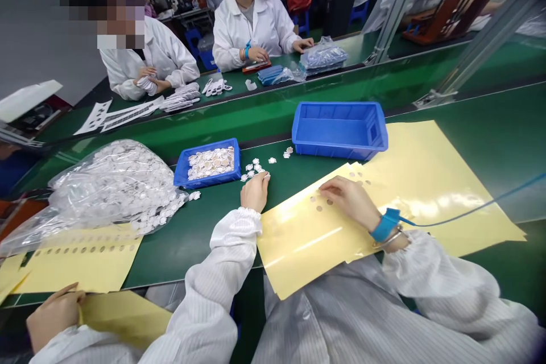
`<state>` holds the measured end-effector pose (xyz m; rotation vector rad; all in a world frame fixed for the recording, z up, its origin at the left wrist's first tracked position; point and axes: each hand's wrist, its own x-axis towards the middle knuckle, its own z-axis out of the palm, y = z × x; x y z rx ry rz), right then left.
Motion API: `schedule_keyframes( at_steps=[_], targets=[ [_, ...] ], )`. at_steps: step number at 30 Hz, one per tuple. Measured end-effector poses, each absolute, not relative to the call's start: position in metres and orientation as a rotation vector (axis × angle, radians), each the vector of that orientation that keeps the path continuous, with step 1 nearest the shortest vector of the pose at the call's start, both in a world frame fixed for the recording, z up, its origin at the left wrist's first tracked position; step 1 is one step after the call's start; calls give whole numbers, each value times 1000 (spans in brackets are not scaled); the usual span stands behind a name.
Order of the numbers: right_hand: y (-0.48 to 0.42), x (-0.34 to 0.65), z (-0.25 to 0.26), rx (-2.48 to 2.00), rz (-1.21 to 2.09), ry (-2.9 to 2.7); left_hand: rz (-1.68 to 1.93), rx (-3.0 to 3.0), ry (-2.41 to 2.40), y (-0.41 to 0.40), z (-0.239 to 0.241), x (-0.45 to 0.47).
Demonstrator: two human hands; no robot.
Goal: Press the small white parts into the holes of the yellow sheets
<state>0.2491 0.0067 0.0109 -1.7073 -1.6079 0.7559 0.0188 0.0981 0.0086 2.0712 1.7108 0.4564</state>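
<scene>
My left hand is closed in a pinch on the green bench, with a small white piece at its fingertips. Several loose white pieces lie just beyond it. My right hand rests over a glossy yellow sheet, fingers bent and drawn together; what they hold, if anything, is hidden. Small round greyish discs sit on the sheet around those fingertips. A blue band with a cord circles my right wrist. Left of my left hand stands a small blue bin full of the white pieces.
A larger blue bin stands behind the sheets, partly over more yellow sheets. A clear bag of white pieces lies left. At lower left a neighbour's hand holds a yellow sheet. Two people in white coats sit across.
</scene>
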Motion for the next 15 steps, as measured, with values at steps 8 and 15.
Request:
schedule_keyframes(
  at_steps=[8,15],
  targets=[
    [10,230,1,-1800,583,-1834,44,2528,1804,107,-7,13],
    [13,231,-3,-1788,697,-1748,139,2556,1778,114,-7,8]
  ],
)
